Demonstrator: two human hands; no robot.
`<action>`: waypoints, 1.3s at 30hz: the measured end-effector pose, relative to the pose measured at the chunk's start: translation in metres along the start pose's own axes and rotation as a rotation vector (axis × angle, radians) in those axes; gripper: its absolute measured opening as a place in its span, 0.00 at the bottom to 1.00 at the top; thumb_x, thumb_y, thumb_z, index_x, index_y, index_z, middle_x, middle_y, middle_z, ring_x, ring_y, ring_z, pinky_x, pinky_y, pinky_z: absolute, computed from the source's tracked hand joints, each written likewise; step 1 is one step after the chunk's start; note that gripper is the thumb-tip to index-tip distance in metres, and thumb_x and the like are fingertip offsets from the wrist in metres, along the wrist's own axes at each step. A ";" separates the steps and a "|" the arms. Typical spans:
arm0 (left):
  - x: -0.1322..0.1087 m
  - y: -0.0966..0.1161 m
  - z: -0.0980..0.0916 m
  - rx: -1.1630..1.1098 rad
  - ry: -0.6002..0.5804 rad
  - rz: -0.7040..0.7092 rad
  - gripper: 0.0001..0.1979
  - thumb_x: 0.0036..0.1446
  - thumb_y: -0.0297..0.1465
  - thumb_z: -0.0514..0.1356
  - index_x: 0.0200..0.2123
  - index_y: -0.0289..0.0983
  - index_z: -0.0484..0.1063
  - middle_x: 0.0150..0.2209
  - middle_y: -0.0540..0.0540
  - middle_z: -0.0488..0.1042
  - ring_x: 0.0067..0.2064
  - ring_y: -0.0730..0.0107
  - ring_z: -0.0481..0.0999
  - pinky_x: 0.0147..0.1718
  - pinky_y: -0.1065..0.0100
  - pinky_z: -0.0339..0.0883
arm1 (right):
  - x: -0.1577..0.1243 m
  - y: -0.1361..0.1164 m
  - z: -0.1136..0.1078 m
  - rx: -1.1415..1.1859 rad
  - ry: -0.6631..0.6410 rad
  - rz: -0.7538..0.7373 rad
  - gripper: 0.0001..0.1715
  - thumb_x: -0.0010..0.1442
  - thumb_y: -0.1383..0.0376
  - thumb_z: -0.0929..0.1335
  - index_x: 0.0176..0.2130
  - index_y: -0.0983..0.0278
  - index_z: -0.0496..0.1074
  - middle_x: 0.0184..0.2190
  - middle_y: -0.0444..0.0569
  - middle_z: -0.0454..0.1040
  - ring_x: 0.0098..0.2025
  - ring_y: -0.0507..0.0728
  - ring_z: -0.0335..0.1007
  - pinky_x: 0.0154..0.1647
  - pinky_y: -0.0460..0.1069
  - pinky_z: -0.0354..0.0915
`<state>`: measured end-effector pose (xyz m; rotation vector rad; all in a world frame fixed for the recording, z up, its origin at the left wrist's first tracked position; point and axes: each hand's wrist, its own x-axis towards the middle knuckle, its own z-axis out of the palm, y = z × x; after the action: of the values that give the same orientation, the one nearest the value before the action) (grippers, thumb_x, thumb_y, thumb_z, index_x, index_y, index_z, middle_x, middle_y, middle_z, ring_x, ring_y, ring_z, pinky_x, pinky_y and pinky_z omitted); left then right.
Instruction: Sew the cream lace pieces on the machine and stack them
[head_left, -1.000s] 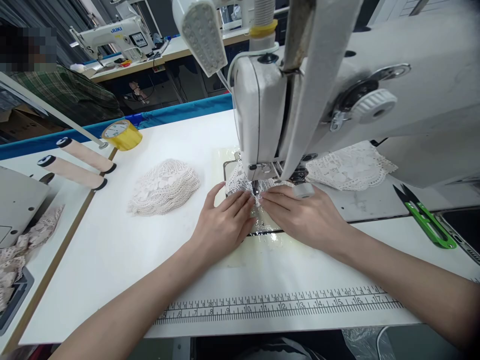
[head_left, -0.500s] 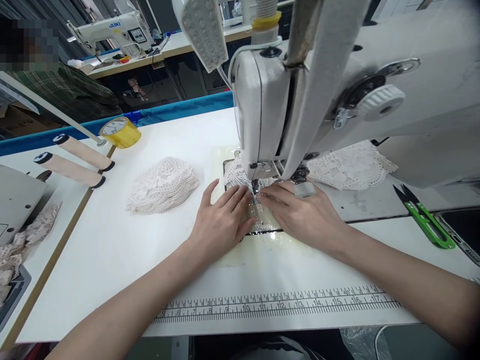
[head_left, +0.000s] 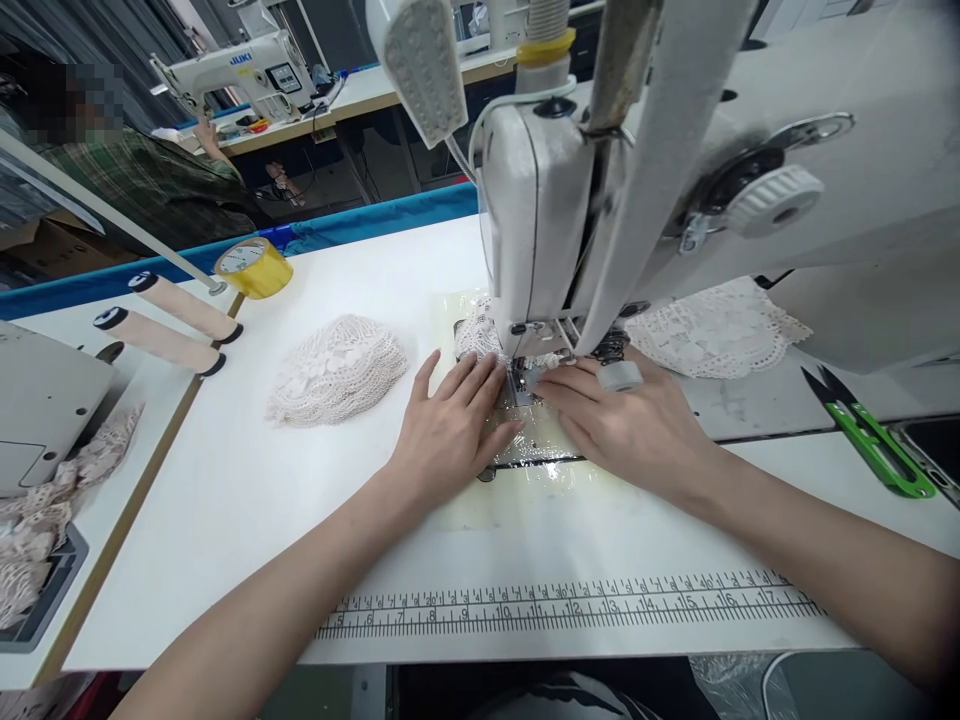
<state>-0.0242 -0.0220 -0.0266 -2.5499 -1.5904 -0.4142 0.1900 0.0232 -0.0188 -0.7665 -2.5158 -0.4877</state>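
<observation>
A white sewing machine (head_left: 675,170) fills the upper right. Under its needle lies a small piece of white lace (head_left: 478,338). My left hand (head_left: 450,435) lies flat, fingers stretched out, pressing the lace just left of the needle. My right hand (head_left: 626,425) lies flat on the other side, fingers extended toward the presser foot, with a white band on one finger. A heap of white lace pieces (head_left: 337,370) sits to the left of my left hand, and more lace (head_left: 720,335) lies behind the machine arm.
Yellow tape roll (head_left: 253,268) and two pinkish cones (head_left: 169,325) lie at the left. Green thread snips (head_left: 870,435) rest at the right. A printed ruler (head_left: 570,605) runs along the table's near edge. A person in a plaid shirt (head_left: 150,185) sits beyond the blue table rim.
The lace has fed farther back under the needle, and both hands have slid forward with it. The view has shifted slightly to the left.
</observation>
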 end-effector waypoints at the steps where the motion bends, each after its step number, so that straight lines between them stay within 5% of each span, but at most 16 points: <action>1: 0.000 0.000 0.000 0.004 0.003 -0.013 0.28 0.67 0.44 0.50 0.63 0.32 0.60 0.62 0.40 0.65 0.64 0.52 0.62 0.65 0.43 0.48 | 0.000 0.001 0.000 -0.003 0.003 -0.004 0.17 0.60 0.76 0.63 0.41 0.63 0.77 0.35 0.46 0.81 0.34 0.56 0.73 0.54 0.56 0.62; 5: 0.001 -0.003 -0.001 0.028 0.044 -0.046 0.26 0.67 0.43 0.51 0.60 0.33 0.64 0.60 0.38 0.68 0.62 0.52 0.65 0.64 0.44 0.49 | 0.001 0.001 -0.003 0.028 -0.027 -0.003 0.16 0.61 0.75 0.62 0.41 0.65 0.77 0.35 0.48 0.81 0.37 0.56 0.74 0.50 0.54 0.64; 9: -0.003 0.005 -0.010 0.131 0.097 -0.024 0.19 0.66 0.39 0.54 0.52 0.32 0.71 0.43 0.38 0.77 0.44 0.55 0.77 0.58 0.43 0.59 | 0.002 0.001 -0.005 0.047 -0.001 -0.002 0.17 0.60 0.76 0.63 0.43 0.66 0.76 0.32 0.48 0.80 0.36 0.56 0.74 0.46 0.52 0.66; 12: -0.011 0.020 -0.019 -0.010 0.083 0.173 0.13 0.66 0.33 0.54 0.47 0.31 0.72 0.36 0.43 0.77 0.34 0.65 0.76 0.42 0.58 0.72 | 0.002 0.002 -0.007 0.036 0.022 -0.003 0.16 0.61 0.75 0.62 0.42 0.64 0.77 0.29 0.47 0.79 0.33 0.55 0.73 0.44 0.51 0.65; 14: -0.016 0.028 -0.025 -0.194 0.088 0.377 0.11 0.66 0.26 0.52 0.49 0.32 0.69 0.41 0.44 0.77 0.38 0.69 0.76 0.37 0.67 0.72 | 0.002 0.002 -0.009 0.037 0.029 -0.005 0.16 0.62 0.74 0.62 0.40 0.64 0.77 0.28 0.46 0.79 0.32 0.54 0.72 0.42 0.51 0.65; 16: -0.017 0.030 -0.028 -0.270 0.132 0.427 0.14 0.65 0.22 0.50 0.52 0.32 0.67 0.47 0.43 0.76 0.47 0.69 0.75 0.41 0.69 0.72 | 0.002 0.001 -0.009 0.048 0.042 -0.003 0.15 0.61 0.74 0.62 0.39 0.64 0.77 0.28 0.46 0.78 0.31 0.54 0.72 0.40 0.50 0.64; 18: -0.016 0.027 -0.028 -0.210 0.127 0.289 0.14 0.65 0.25 0.52 0.53 0.33 0.66 0.49 0.40 0.74 0.50 0.64 0.73 0.42 0.64 0.72 | 0.001 0.001 -0.008 0.075 0.050 0.009 0.14 0.61 0.74 0.62 0.39 0.65 0.76 0.29 0.47 0.78 0.32 0.55 0.72 0.38 0.50 0.63; 23: -0.014 0.016 -0.023 -0.172 -0.061 0.081 0.06 0.64 0.32 0.55 0.38 0.36 0.69 0.32 0.47 0.75 0.31 0.67 0.73 0.30 0.63 0.66 | 0.000 -0.001 -0.006 0.304 0.019 0.135 0.15 0.67 0.65 0.62 0.39 0.66 0.77 0.27 0.47 0.76 0.31 0.55 0.71 0.34 0.50 0.61; 28: -0.011 0.016 -0.027 -0.723 0.057 -0.245 0.06 0.67 0.33 0.52 0.37 0.39 0.64 0.37 0.47 0.74 0.36 0.70 0.73 0.33 0.67 0.68 | 0.005 -0.006 -0.016 0.858 -0.205 0.331 0.21 0.62 0.50 0.68 0.41 0.65 0.76 0.24 0.42 0.72 0.23 0.50 0.64 0.23 0.47 0.57; 32: -0.008 0.009 -0.029 -1.119 0.060 -0.530 0.10 0.66 0.38 0.51 0.34 0.40 0.63 0.35 0.48 0.70 0.34 0.71 0.69 0.30 0.69 0.66 | 0.008 -0.008 -0.022 1.111 -0.446 0.477 0.14 0.58 0.55 0.72 0.33 0.63 0.73 0.17 0.36 0.59 0.19 0.47 0.52 0.18 0.45 0.48; 34: -0.007 0.005 -0.031 -1.294 -0.001 -0.664 0.11 0.65 0.40 0.51 0.33 0.39 0.61 0.33 0.50 0.69 0.32 0.72 0.68 0.29 0.70 0.65 | 0.008 -0.007 -0.022 1.260 -0.537 0.524 0.13 0.60 0.57 0.70 0.30 0.63 0.70 0.19 0.36 0.61 0.19 0.47 0.53 0.18 0.45 0.49; 36: -0.007 0.004 -0.034 -1.387 -0.085 -0.727 0.13 0.64 0.43 0.52 0.35 0.40 0.62 0.34 0.50 0.69 0.32 0.71 0.69 0.31 0.68 0.66 | 0.007 -0.006 -0.022 1.395 -0.585 0.556 0.12 0.62 0.57 0.68 0.32 0.63 0.69 0.22 0.38 0.66 0.20 0.47 0.59 0.19 0.45 0.54; 39: -0.005 0.006 -0.040 -1.280 -0.277 -0.620 0.14 0.57 0.42 0.62 0.41 0.41 0.66 0.38 0.50 0.71 0.37 0.68 0.71 0.36 0.67 0.66 | 0.006 -0.009 -0.022 1.453 -0.581 0.587 0.12 0.66 0.57 0.64 0.38 0.62 0.69 0.24 0.40 0.70 0.21 0.50 0.68 0.22 0.46 0.60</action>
<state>-0.0276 -0.0385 0.0103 -2.7485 -2.8959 -1.6515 0.1873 0.0087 0.0014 -0.9272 -2.0599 1.7384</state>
